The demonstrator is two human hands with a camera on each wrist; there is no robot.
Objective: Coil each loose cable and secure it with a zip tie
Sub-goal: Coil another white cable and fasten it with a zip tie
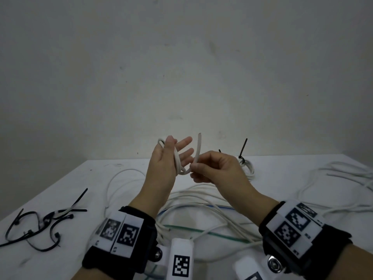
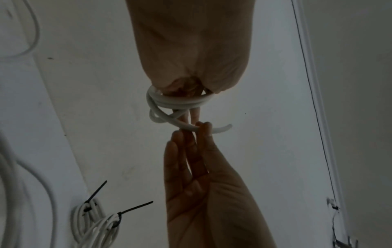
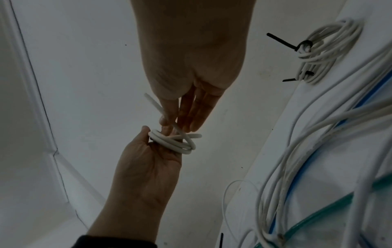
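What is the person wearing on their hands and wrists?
The left hand and right hand are bare, with no gloves. Each wrist carries a thick black band fitted with white panels printed with black square code markers. White blocks with similar markers and metal bolts hang off the bands' near side.

cable: smooth white plastic sheath
zip ties: black plastic
table: matt white
wall: matt, scuffed
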